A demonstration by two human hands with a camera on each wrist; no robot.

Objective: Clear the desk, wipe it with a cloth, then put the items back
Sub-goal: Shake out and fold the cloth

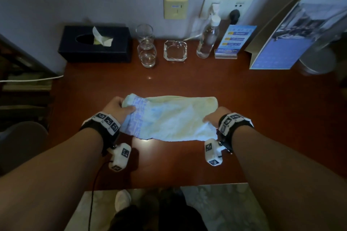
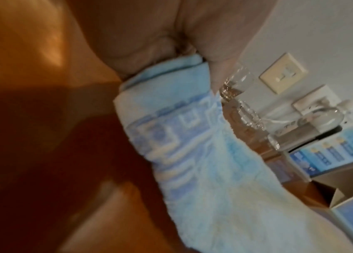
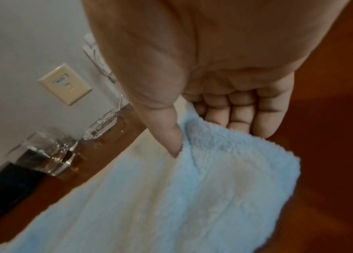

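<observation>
A pale blue and cream cloth [image 1: 169, 116] lies spread across the middle of the reddish-brown desk [image 1: 262, 108]. My left hand [image 1: 120, 108] grips its left end, where a blue patterned band [image 2: 171, 137] shows. My right hand [image 1: 212, 118] pinches the cloth's near right corner [image 3: 225, 150] between thumb and fingers. Along the back of the desk stand a black tissue box [image 1: 95, 44], two stacked glasses [image 1: 146, 47], a glass ashtray [image 1: 175, 50], a water bottle [image 1: 208, 37] and a blue card stand [image 1: 234, 41].
A large folded calendar card [image 1: 293, 37] and a round metal lamp base [image 1: 317, 62] stand at the back right. Wall sockets with plugs [image 1: 227, 8] sit behind the bottle. A chair [image 1: 20, 137] is at the left. The desk's front edge [image 1: 169, 186] is near my body.
</observation>
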